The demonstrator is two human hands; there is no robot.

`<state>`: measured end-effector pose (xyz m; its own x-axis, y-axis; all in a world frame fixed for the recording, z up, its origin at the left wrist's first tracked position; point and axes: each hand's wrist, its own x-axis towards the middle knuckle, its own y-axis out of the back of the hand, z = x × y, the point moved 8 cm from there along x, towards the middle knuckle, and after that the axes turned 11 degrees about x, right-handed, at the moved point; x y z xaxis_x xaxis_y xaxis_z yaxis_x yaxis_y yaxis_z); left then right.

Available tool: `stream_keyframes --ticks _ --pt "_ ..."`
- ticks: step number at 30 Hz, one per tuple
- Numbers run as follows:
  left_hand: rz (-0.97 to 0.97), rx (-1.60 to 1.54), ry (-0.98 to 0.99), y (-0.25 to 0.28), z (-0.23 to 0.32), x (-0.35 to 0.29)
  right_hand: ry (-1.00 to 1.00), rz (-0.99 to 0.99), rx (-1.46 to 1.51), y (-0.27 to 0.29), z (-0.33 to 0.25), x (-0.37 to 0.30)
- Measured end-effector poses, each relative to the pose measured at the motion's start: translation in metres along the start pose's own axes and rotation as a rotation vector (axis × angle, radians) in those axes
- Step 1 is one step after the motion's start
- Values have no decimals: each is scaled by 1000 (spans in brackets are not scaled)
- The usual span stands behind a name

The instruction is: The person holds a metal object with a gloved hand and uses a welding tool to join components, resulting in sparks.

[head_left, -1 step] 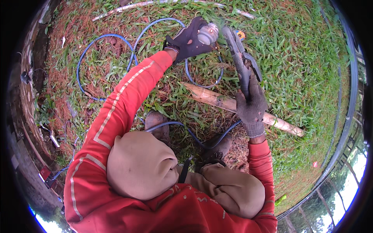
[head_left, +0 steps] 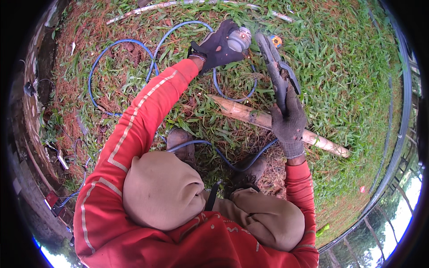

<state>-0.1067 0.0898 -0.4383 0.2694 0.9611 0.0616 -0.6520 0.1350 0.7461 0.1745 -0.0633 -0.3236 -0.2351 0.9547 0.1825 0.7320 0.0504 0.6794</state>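
Note:
My left hand (head_left: 218, 50), in a dark worn glove, is closed around a rounded grey metal piece (head_left: 240, 40) with a ridged upper part. Small orange sparks and faint smoke show near that piece. In a grey knit glove, my right hand (head_left: 289, 120) grips a dark grey electrode holder (head_left: 273, 62) with a lever along its side. The holder's far end points up beside the metal piece, with a small gap between them. A blue cable (head_left: 225, 163) runs across my boots to the right hand. No electrode can be made out.
Beneath my right hand lies a pale wooden pole (head_left: 243, 111) on the grass. The blue cable also forms loops (head_left: 117, 42) at the far left. Beyond the holder is a small orange round thing (head_left: 276, 41). A long thin stick (head_left: 178, 3) lies along the far side.
The electrode holder has shifted very slightly, and the small orange round thing behind it shows more fully. My left hand and the metal piece look nearly unmoved.

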Motion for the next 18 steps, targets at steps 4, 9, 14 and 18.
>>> stream_keyframes --ticks 4,9,14,18 --pt "25 -111 60 -11 9 5 -106 -53 38 -1 13 -6" --pt "26 -82 48 -2 9 4 -83 -38 48 -4 3 0" --pt "-18 -37 75 0 13 5 -119 -51 45 -4 8 -1" --pt "15 -90 89 0 12 2 -101 -50 46 -6 8 -1"
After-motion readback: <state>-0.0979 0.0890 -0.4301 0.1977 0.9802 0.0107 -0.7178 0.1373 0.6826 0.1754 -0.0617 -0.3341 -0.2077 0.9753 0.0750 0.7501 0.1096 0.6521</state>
